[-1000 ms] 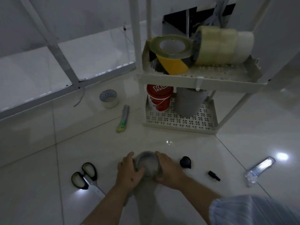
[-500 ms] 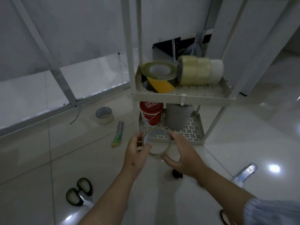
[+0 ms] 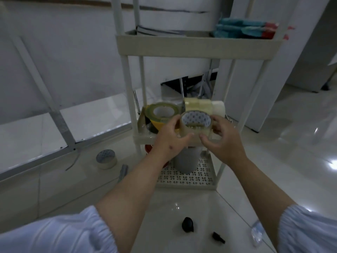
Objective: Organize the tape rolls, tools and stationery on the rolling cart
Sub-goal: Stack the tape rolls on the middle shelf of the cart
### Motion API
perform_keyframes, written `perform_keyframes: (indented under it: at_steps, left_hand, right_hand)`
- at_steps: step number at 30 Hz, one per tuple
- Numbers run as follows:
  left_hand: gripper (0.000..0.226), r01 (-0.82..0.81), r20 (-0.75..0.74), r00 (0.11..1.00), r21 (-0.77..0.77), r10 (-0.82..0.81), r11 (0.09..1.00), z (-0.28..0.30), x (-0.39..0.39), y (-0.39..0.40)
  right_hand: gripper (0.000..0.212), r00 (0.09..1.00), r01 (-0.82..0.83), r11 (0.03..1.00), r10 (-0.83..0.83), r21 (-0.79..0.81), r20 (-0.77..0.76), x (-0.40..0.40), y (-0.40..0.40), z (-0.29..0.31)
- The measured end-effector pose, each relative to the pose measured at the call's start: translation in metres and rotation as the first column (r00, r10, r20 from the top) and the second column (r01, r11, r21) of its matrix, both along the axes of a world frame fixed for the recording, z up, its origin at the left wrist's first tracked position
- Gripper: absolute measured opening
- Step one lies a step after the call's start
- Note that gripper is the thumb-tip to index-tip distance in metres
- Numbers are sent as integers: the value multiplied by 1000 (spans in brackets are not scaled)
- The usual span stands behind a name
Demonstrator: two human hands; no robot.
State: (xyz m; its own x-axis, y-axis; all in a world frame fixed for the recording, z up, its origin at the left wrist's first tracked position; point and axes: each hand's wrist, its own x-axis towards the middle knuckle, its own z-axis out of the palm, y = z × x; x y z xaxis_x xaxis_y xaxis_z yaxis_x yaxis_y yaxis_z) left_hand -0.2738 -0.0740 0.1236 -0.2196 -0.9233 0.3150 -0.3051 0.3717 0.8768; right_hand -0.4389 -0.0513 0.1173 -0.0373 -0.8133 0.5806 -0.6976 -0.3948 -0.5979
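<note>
Both hands hold a clear tape roll point(image 3: 196, 125) with a dotted white core, at the front edge of the middle shelf point(image 3: 144, 137) of the white rolling cart point(image 3: 198, 46). My left hand point(image 3: 170, 138) grips its left side and my right hand point(image 3: 223, 139) its right side. On that shelf stand a yellow-and-black tape roll point(image 3: 160, 114) and a row of clear and white tape rolls point(image 3: 204, 106). Another small tape roll point(image 3: 106, 158) lies on the floor at the left, with a utility knife point(image 3: 123, 170) beside it, partly hidden by my left arm.
The bottom shelf point(image 3: 202, 178) holds a grey container point(image 3: 186, 161) and a red bucket point(image 3: 148, 148), mostly hidden. The top shelf carries teal packets point(image 3: 244, 29). On the floor near me lie a black knob point(image 3: 187, 224), a small black part point(image 3: 218, 237) and a clear plastic item point(image 3: 257, 233).
Both hands lifted the tape roll from the floor up to the middle shelf. The view tilted up, so the scissors are out of sight and the top shelf shows.
</note>
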Motion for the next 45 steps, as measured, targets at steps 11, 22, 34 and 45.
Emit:
perform_keyframes:
  at_steps: [11,22,34,45]
  left_hand:
    - [42,-71,258,964,9,67,997,-1,-18,-29]
    - [62,-190,363,907,-99,213,977,-13,-18,-33]
    - [38,-176,236,948,-175,215,969,-9,-13,-34]
    - [33,-185,217,950,-186,224,965,-14,-16,-30]
  right_hand:
    - [49,996,65,987,-57,147,-63,-1,-31,-13]
    - [43,999,40,985,-33,167,-43,-1,-37,-11]
    - [33,994,26,987,-42,156,101,1,-37,-5]
    - [28,998,63,995,-63,73,-8,8,-35,-9]
